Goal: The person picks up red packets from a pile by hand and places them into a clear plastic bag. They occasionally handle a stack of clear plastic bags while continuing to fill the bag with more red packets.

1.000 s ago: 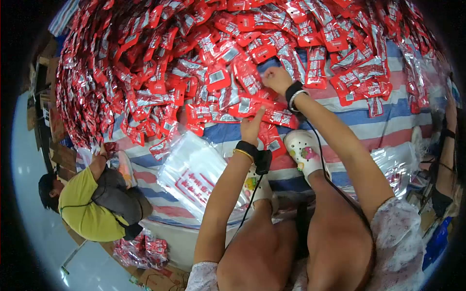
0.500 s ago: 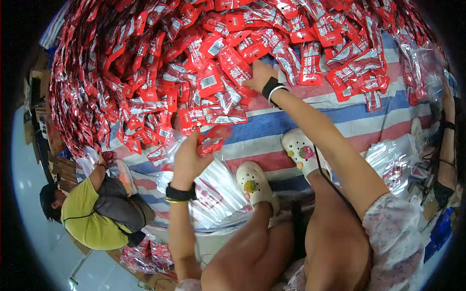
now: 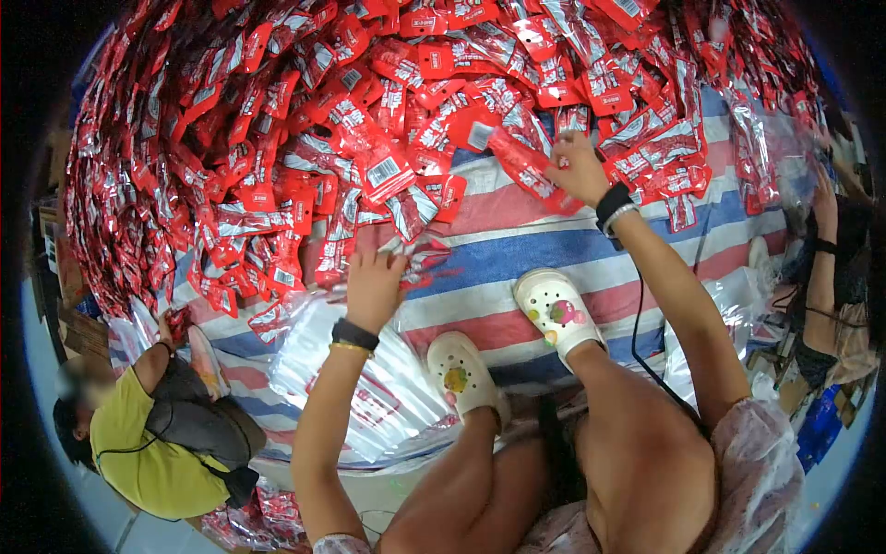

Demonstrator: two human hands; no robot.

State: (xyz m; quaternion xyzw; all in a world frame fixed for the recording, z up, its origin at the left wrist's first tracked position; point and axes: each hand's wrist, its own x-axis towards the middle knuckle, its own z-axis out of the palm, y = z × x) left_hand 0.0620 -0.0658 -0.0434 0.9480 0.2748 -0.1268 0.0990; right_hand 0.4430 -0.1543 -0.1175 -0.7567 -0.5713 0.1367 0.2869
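My right hand [image 3: 580, 174] grips one end of a red snack packet [image 3: 524, 166], raised a little off the striped sheet, its barcode end pointing toward the pile. My left hand [image 3: 373, 294] is curled over the lower edge of the pile, with a motion-blurred red and silver packet [image 3: 427, 264] at its fingers. That hand's thumb side is partly smeared. Beneath the left wrist lies a stack of clear plastic bags [image 3: 369, 406]. Ahead of both hands spreads a big heap of red snack packets [image 3: 305, 120].
A red, white and blue striped sheet [image 3: 489, 254] lies under the heap. My feet in cream clogs [image 3: 558, 309] rest on it. A person in a yellow shirt [image 3: 152, 443] crouches at left; another person's arm [image 3: 821, 249] reaches in at right, near more clear plastic bags [image 3: 729, 309].
My right hand has drawn a packet out of the heap, moving right and toward me. My left hand has shifted slightly right, still with a packet. The view has turned a little.
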